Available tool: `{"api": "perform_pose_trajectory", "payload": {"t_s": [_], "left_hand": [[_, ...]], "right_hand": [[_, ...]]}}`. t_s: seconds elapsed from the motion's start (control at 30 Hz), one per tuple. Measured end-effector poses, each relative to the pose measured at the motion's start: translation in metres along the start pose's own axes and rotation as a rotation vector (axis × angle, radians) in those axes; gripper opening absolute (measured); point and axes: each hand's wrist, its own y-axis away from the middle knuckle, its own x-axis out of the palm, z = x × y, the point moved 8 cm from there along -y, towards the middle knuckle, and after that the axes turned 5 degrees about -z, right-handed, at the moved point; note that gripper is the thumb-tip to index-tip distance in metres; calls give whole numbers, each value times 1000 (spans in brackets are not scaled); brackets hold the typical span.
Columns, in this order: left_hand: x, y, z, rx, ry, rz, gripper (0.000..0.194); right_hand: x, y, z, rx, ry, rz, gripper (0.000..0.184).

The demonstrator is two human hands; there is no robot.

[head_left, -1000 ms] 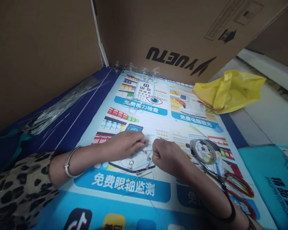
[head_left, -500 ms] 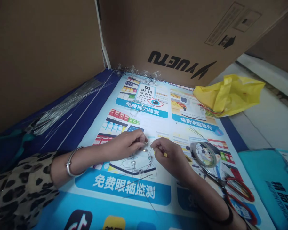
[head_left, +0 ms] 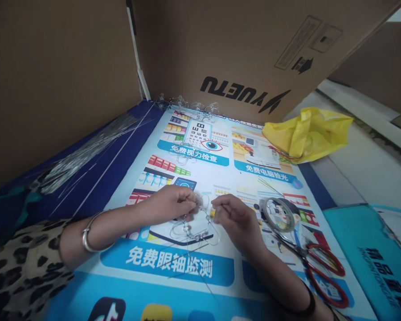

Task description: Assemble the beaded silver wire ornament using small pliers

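Note:
A loop of thin silver wire strung with clear beads (head_left: pixel 186 228) lies in front of me, its loose wire ends spread over the printed sheet. My left hand (head_left: pixel 177 203) pinches the upper part of this beaded wire between thumb and forefinger. Just to the right, my right hand (head_left: pixel 235 218) has its fingers curled and close together, with the tips beside the wire loop. Whether a strand lies between those fingertips is too fine to make out. Right of that hand are a roll of clear tape (head_left: pixel 280 215) and scissors with red handles (head_left: pixel 325 272).
A cardboard box (head_left: pixel 240 53) stands behind the printed sheet (head_left: pixel 203 176). More beaded wire pieces (head_left: pixel 190 107) lie along its foot. Bundled cut wires (head_left: pixel 87 154) are at left, a yellow bag (head_left: pixel 307 136) at back right, a teal bag (head_left: pixel 354 240) at right.
My fingertips have moved slightly apart, and a wire loop now shows between the two hands. The whole view has shifted a little, so things appear further left.

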Motion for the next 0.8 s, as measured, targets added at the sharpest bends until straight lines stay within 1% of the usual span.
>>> {"api": "perform_pose_trajectory", "payload": {"t_s": [0.13,0.33,0.43,0.5,0.57,0.73,0.8], "left_hand": [[-4,2,-6,63,-225,-52,23],[-3,2,-12,139,-315,-75,21],[-2,1,-12,156,-360,-74,21],[-2,1,-11,151,-367,-76,21],[-2,1,-10,141,-370,-73,22],[-1,0,-4,105,-258,-47,22],[-2,-1,-2,91,-209,-53,21]], "right_hand": [[-2,2,3,-30,-7,-22,12],[2,3,2,-42,-1,2,15],[6,4,-2,-2,-81,14,11],[7,4,-4,20,-135,13,10],[8,4,-5,21,-144,16,10],[9,3,-6,17,-115,30,11],[3,1,-4,-1,-47,15,12]]}}
